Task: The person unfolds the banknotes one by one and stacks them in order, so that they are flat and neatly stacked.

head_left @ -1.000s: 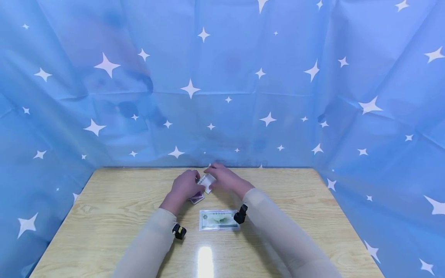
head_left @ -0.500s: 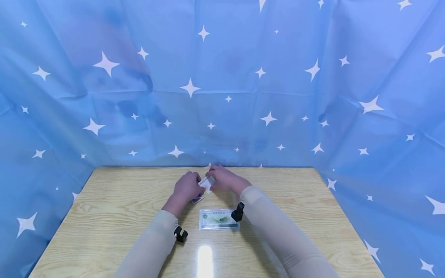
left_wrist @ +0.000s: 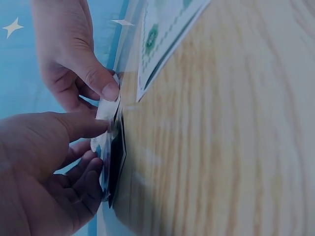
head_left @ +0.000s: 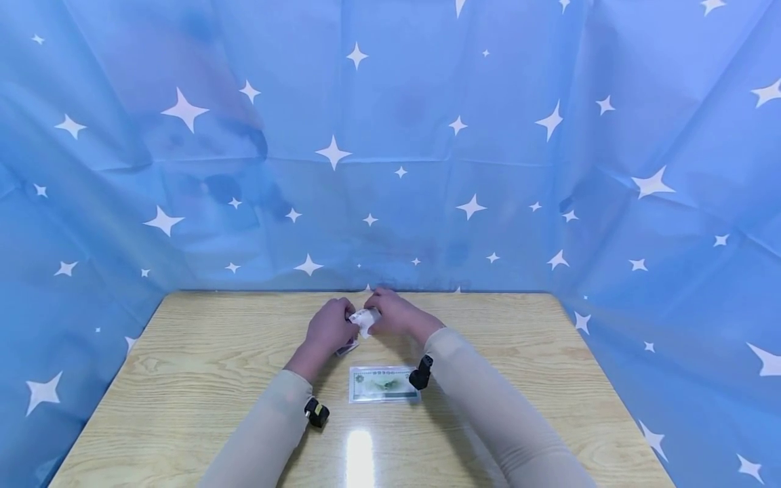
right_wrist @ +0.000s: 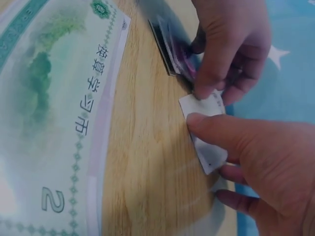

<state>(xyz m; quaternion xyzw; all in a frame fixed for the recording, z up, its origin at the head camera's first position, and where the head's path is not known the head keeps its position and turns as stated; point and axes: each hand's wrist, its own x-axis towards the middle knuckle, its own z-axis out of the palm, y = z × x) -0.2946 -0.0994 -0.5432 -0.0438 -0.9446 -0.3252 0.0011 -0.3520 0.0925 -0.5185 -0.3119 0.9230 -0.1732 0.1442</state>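
A small white paper note [head_left: 365,320], printed along one edge, is between my two hands near the back of the table. My left hand [head_left: 331,325] pinches its left end, thumb on top. My right hand [head_left: 398,316] pinches the other end, with the thumb on its near edge in the right wrist view. Beneath my left hand is a small stack of purple and dark notes [right_wrist: 172,51], partly hidden by the fingers; whether the hand grips it too is unclear. A larger green play banknote [head_left: 383,385], marked 2 in the right wrist view, lies flat nearer me.
The wood-grain table [head_left: 518,393] ends at a blue star-patterned curtain [head_left: 415,135] just behind the hands. A bright light reflection lies on the tabletop in front. Black wrist cameras sit on both sleeves, the right one overlapping the green banknote's corner in the head view.
The white note has tipped and looks more bent between my hands. Both hands stay in nearly the same place, and the green banknote has not moved.
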